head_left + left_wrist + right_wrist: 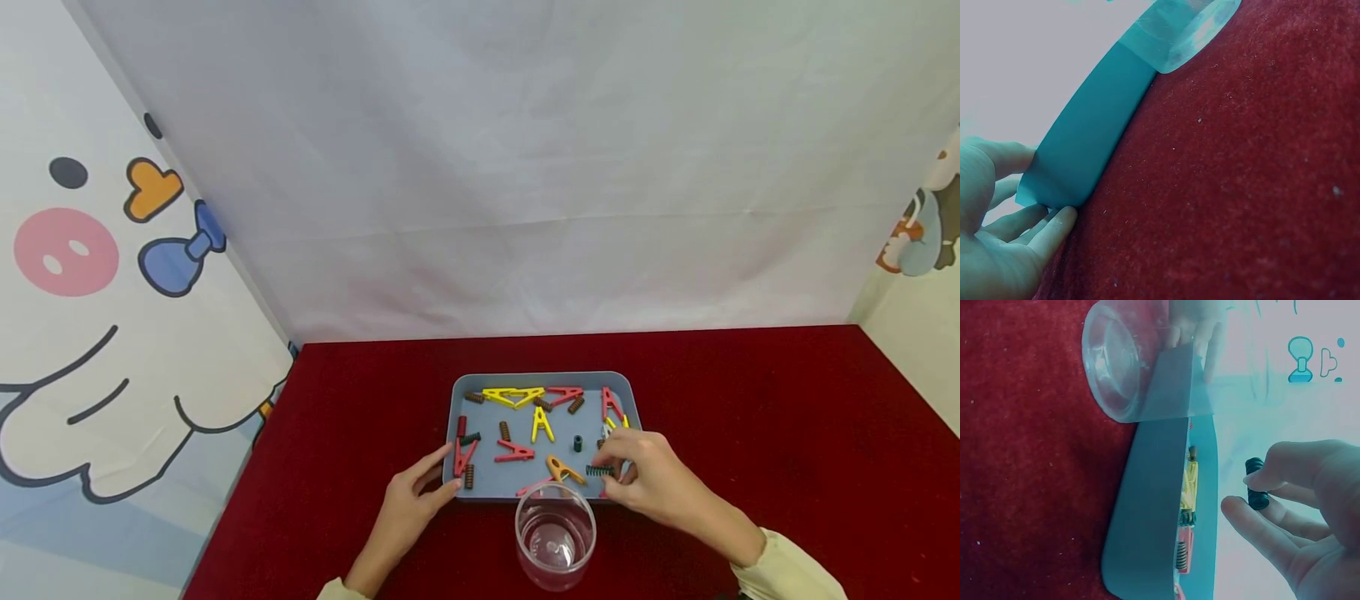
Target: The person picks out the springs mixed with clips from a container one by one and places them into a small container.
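In the head view my right hand (652,475) pinches a dark green coil spring (599,471) above the right front part of a grey-blue tray (487,490). The right wrist view shows this spring (1255,483) between thumb and fingers, clear of the tray wall (1154,506). My left hand (408,504) holds the tray's left front corner; the thumb and fingers touch its walls (1088,125). Inside lie yellow clips (541,424), red clips (515,451), an orange clip (564,470), brown springs (505,431) and a dark green upright spring (577,443).
A clear plastic cup (555,537) stands just in front of the tray and overlaps its front edge in view. Dark red cloth (360,417) covers the table. A white fabric wall (525,167) rises behind, with a cartoon-printed panel (112,333) at left.
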